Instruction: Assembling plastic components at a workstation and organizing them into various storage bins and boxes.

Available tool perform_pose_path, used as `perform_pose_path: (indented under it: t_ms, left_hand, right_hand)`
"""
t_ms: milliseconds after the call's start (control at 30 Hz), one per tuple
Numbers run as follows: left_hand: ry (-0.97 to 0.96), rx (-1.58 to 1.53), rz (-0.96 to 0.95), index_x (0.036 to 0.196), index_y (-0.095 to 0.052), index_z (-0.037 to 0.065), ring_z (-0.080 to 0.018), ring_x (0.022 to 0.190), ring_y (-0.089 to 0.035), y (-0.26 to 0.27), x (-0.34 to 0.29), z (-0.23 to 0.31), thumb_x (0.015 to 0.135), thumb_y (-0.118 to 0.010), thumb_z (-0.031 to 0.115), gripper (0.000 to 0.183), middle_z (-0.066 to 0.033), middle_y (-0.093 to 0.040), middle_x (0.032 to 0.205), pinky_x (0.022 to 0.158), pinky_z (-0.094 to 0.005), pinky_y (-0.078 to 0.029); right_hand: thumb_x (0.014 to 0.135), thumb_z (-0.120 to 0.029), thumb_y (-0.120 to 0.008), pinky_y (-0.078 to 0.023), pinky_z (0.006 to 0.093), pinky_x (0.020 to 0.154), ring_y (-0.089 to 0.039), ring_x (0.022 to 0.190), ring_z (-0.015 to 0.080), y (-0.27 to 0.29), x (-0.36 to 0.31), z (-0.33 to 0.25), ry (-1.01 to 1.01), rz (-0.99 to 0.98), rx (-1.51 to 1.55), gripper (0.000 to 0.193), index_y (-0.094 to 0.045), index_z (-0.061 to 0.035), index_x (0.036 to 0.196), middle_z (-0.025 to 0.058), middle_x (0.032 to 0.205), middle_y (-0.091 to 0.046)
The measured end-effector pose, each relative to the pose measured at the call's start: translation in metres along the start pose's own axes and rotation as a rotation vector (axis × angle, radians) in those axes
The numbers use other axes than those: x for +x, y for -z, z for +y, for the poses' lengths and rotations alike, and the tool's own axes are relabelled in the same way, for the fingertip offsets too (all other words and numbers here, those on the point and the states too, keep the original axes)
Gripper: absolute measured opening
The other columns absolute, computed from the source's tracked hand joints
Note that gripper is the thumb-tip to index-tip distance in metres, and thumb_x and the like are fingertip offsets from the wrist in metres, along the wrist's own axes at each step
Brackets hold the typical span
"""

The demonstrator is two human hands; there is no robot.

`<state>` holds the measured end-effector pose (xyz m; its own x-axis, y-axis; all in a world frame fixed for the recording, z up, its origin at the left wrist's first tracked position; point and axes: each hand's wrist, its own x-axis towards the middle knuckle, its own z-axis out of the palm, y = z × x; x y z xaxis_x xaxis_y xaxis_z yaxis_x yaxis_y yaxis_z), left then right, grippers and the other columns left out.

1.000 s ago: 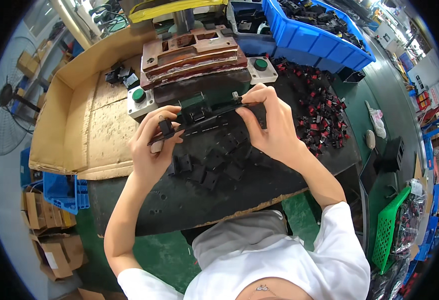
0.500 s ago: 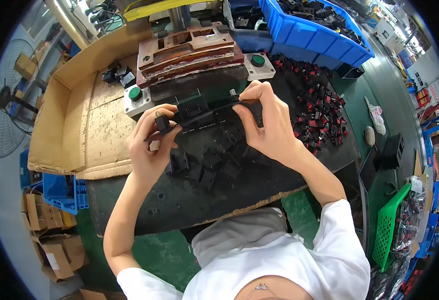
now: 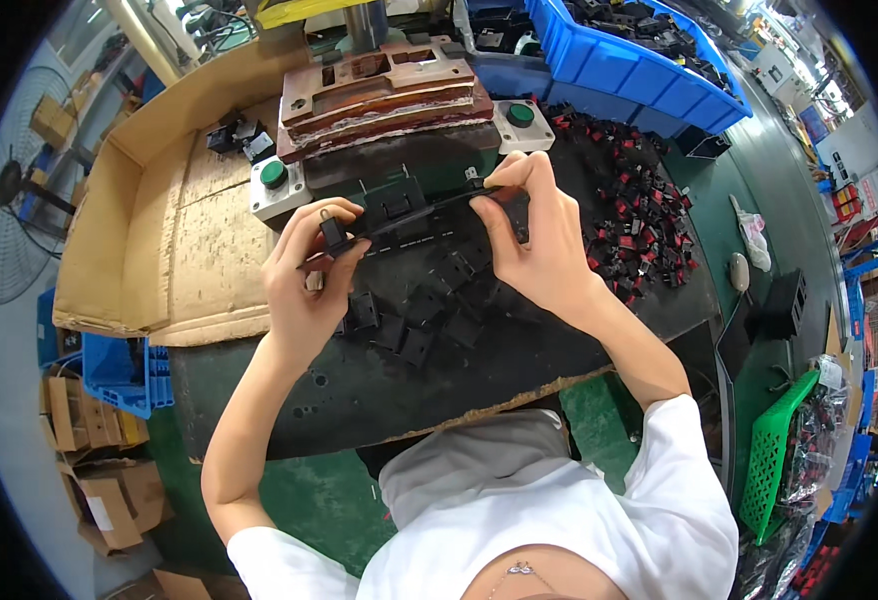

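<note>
Between my two hands I hold a long black plastic panel with small black blocks and upright metal tabs on it. My left hand pinches its left end, thumb below and fingers behind, beside a block with a metal tab. At the other end my right hand grips the panel's edge between thumb and forefinger. Under the panel, several loose black plastic parts lie on the dark worktable. Just beyond it stands a press fixture with a red-brown, slotted top.
Two green buttons on pale boxes flank the fixture. A cardboard tray lies at the left. On the right is a heap of small red-and-black switches, with a blue bin of black parts behind. A green basket stands far right.
Both hands still grip the black panel, which has shifted slightly right. The surroundings sit a little differently in the picture, as the view moved slightly.
</note>
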<state>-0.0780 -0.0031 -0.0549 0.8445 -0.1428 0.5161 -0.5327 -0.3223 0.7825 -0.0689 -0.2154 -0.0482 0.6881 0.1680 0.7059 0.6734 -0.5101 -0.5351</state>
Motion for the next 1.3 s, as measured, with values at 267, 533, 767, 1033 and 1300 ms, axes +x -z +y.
perform_pose_path:
  t_ms: [267, 533, 767, 1033, 1300]
  left_hand:
    - [0.086, -0.062, -0.048, 0.093, -0.051, 0.0, -0.006, 0.067, -0.05, 0.005, 0.003, 0.01, 0.072, -0.056, -0.01, 0.024, -0.0053, -0.054, 0.097, 0.047, -0.0162, -0.043]
    - [-0.105, 0.0, -0.052, 0.097, -0.051, -0.001, -0.0085, 0.066, -0.051, 0.013, 0.007, -0.002, 0.071, -0.05, -0.015, 0.029, -0.0077, -0.053, 0.099, 0.052, -0.0196, -0.044]
    - [-0.025, -0.028, -0.085, 0.099, -0.052, -0.002, -0.0089, 0.078, -0.051, 0.017, 0.01, -0.001, 0.074, -0.051, -0.013, 0.027, -0.0063, -0.049, 0.105, 0.053, -0.0188, -0.046]
    - [-0.091, 0.022, -0.124, 0.098, -0.052, -0.002, -0.0092, 0.078, -0.051, 0.015, 0.008, 0.001, 0.075, -0.052, -0.012, 0.026, -0.0076, -0.05, 0.103, 0.052, -0.0186, -0.046]
    - [-0.152, 0.027, -0.042, 0.096, -0.051, -0.002, -0.0113, 0.068, -0.052, 0.009, 0.003, 0.001, 0.071, -0.05, -0.014, 0.027, -0.0095, -0.052, 0.096, 0.051, -0.0202, -0.047]
  right_hand:
    - [0.074, 0.004, -0.058, -0.044, 0.0267, 0.063, -0.057, 0.069, 0.0221, 0.0, 0.001, 0.007, -0.028, -0.066, 0.07, 0.024, -0.042, 0.0022, 0.091, 0.0139, 0.082, -0.052]
    - [0.077, 0.0, -0.058, -0.045, 0.0309, 0.064, -0.057, 0.074, 0.0278, -0.003, 0.003, 0.012, 0.052, -0.071, 0.142, 0.023, -0.042, -0.0005, 0.093, 0.0135, 0.081, -0.052]
    - [0.075, 0.003, -0.06, -0.046, 0.0275, 0.073, -0.057, 0.079, 0.0218, -0.003, 0.003, 0.01, 0.041, -0.1, 0.122, 0.025, -0.044, 0.003, 0.094, 0.0141, 0.09, -0.055]
    - [0.072, 0.004, -0.062, -0.045, 0.0278, 0.059, -0.056, 0.066, 0.0275, -0.001, -0.001, 0.012, 0.089, -0.096, -0.035, 0.024, -0.043, 0.0017, 0.086, 0.0148, 0.079, -0.054]
    - [0.069, 0.008, -0.061, -0.042, 0.0284, 0.052, -0.051, 0.058, 0.0296, -0.003, -0.001, 0.009, 0.203, -0.054, -0.12, 0.024, -0.042, 0.0018, 0.082, 0.0153, 0.076, -0.052]
